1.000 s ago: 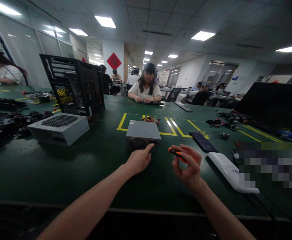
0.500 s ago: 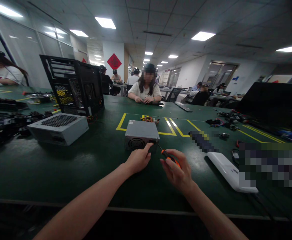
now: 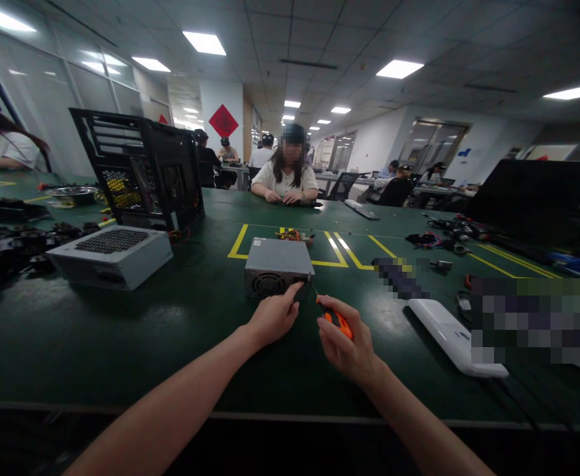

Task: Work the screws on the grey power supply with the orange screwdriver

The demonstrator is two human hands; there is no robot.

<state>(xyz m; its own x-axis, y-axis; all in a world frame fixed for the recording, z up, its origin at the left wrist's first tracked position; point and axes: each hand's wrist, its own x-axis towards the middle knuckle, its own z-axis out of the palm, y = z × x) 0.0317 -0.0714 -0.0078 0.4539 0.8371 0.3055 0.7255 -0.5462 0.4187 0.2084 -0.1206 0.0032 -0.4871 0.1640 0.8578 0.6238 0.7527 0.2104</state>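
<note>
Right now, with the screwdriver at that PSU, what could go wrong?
1. The left hand steadies the small power supply only at its near face, so it may slide.
2. The screwdriver tip sits close to the left fingertips; a slip could jab them.

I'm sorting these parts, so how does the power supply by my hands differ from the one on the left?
The near supply shows a round fan grille on its front; the left supply has a wide perforated grille on top. The left hand touches the near one; the left one lies untouched beside the black case. Both are grey metal boxes.
</note>
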